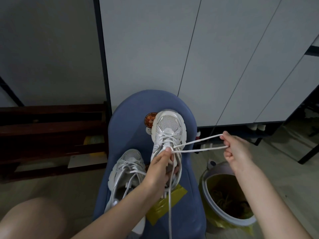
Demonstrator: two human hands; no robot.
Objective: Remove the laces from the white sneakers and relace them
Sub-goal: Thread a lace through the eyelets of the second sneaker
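White cord is running taut through my right hand (236, 149) at the right of the frame, a loop of the lace (198, 144) pinched in my fingertips. My left hand (160, 169), at centre, is gripping the upright sneaker (168, 128) and pinning the lace at its eyelets. I am judging a steady, level pull best, so the shoe is not tipping off the blue chair (134, 107). Lower left of it, the second sneaker (124, 169) is lying laced.
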